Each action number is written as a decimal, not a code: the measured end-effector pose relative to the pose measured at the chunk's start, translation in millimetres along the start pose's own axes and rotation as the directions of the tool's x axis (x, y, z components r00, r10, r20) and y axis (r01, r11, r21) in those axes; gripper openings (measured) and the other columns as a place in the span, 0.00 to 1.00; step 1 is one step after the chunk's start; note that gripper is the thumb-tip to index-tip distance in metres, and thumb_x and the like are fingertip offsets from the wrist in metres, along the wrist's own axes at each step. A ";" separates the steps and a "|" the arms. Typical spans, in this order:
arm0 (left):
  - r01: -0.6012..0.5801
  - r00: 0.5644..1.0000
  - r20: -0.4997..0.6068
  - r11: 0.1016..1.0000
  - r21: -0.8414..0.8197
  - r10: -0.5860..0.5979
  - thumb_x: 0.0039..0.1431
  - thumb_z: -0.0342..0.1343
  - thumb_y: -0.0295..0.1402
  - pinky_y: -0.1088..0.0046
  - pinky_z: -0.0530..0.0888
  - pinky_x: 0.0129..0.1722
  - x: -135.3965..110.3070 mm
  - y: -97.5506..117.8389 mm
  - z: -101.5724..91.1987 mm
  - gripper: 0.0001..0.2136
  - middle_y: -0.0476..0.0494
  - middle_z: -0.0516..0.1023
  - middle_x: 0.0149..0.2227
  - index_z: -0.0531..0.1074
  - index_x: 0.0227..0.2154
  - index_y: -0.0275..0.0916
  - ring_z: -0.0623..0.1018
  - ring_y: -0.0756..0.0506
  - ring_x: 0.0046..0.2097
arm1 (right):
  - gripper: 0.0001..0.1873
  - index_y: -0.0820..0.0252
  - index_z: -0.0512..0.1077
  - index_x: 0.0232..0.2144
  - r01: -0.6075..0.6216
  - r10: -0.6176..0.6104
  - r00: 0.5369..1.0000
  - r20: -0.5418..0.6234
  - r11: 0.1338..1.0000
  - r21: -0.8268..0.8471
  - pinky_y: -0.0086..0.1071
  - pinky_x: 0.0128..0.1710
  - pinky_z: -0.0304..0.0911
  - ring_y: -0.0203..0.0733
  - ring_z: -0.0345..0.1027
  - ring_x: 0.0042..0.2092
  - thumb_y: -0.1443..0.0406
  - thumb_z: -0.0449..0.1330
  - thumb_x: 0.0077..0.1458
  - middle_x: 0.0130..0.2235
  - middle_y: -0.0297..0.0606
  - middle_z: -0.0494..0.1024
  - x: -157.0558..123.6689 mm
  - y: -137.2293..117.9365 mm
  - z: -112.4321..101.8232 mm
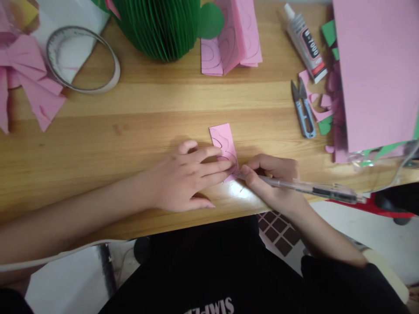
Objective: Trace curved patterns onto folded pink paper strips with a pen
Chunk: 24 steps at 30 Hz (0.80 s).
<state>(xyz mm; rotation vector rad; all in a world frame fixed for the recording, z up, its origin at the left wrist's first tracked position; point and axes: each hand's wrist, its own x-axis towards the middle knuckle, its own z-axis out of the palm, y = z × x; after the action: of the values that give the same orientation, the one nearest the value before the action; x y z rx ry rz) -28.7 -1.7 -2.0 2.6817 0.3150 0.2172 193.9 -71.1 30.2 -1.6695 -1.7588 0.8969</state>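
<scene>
A small pink paper strip (224,135) lies near the table's front edge, with dark curved lines drawn on it. My left hand (186,176) rests flat with its fingers stretched out, the fingertips pressing on the strip and covering part of it. Pinched in my right hand (273,179) is a clear pen (304,187), its tip at the strip's lower right edge, beside my left fingertips. Past the strip stands a folded pink paper (252,39) with similar curved lines.
At the back sits a green honeycomb paper ball (160,26). To the left are a tape roll (113,80) and a pink paper bow (28,65). On the right lie a glue tube (306,43), blue thread snips (304,111), paper scraps (325,124) and pink sheets (379,74).
</scene>
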 end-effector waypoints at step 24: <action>-0.014 1.000 -0.019 1.000 0.022 0.014 0.69 0.48 0.46 0.59 0.60 0.54 1.9 1.5 -4.1 0.20 0.47 0.74 0.60 0.72 0.54 0.40 0.68 0.39 0.61 | 0.10 0.58 0.74 0.22 0.070 -0.070 0.998 -0.005 0.998 0.002 0.27 0.18 0.55 0.30 0.62 0.19 0.68 0.62 0.56 0.20 0.30 0.75 1.0 -1.0 3.0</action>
<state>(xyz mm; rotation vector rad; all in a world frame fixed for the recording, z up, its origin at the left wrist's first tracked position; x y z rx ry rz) -27.3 -0.9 2.5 2.7060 0.3068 0.2455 190.8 -70.4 29.0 -1.5974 -1.8010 0.8620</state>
